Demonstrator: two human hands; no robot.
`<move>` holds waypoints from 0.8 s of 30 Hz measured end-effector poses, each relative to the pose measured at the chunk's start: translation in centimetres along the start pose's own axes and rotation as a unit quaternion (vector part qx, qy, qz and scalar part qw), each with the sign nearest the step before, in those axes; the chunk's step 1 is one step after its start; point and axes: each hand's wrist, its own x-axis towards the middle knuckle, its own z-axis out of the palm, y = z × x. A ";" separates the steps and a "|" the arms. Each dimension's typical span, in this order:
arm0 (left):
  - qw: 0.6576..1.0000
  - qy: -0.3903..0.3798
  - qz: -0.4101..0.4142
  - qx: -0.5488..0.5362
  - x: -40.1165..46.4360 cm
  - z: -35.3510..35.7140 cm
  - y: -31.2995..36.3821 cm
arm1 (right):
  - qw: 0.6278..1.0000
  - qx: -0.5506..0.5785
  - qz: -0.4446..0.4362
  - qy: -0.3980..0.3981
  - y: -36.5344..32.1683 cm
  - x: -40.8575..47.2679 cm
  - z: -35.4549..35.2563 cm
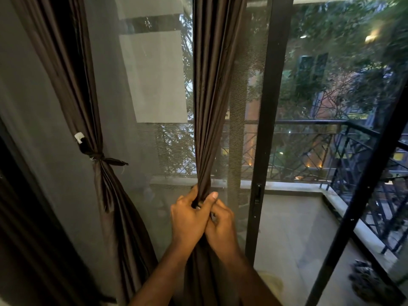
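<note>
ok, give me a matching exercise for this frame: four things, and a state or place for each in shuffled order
Things:
1. centre curtain
2. left curtain
3. balcony railing
4. door handle

States or places:
A. outside, edging the balcony
B. knotted with a fabric tie
C. on the black door frame, right of the hands
D. bunched and gripped by the left hand and right hand

Pairs: 1-D, 2-B, 3-A, 4-C
</note>
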 end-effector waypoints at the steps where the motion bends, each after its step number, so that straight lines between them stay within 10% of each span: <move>1: 0.999 0.002 -0.010 -0.042 0.1 0.0 0.1 | 1.000 0.015 0.004 -0.018 0.0 0.2 -0.1; 6: 0.974 -0.025 -0.069 -0.214 1.8 0.0 -0.5 | 0.995 0.035 0.025 -0.092 -0.8 1.2 -1.0; 10: 0.944 -0.125 -0.095 -0.290 3.2 -0.8 -0.8 | 0.998 -0.050 0.003 0.045 -1.4 3.4 -3.8; 14: 0.932 -0.187 -0.113 -0.290 4.2 -1.5 -1.7 | 0.955 -0.264 0.012 -0.131 -0.5 6.5 -5.8; 18: 0.953 -0.198 -0.085 -0.213 4.9 -1.6 -1.9 | 0.898 -0.369 0.013 -0.238 -1.0 7.9 -7.1; 24: 0.990 0.010 -0.058 0.132 5.8 -1.3 -0.7 | 0.955 -0.238 0.119 -0.133 -3.2 6.5 -6.1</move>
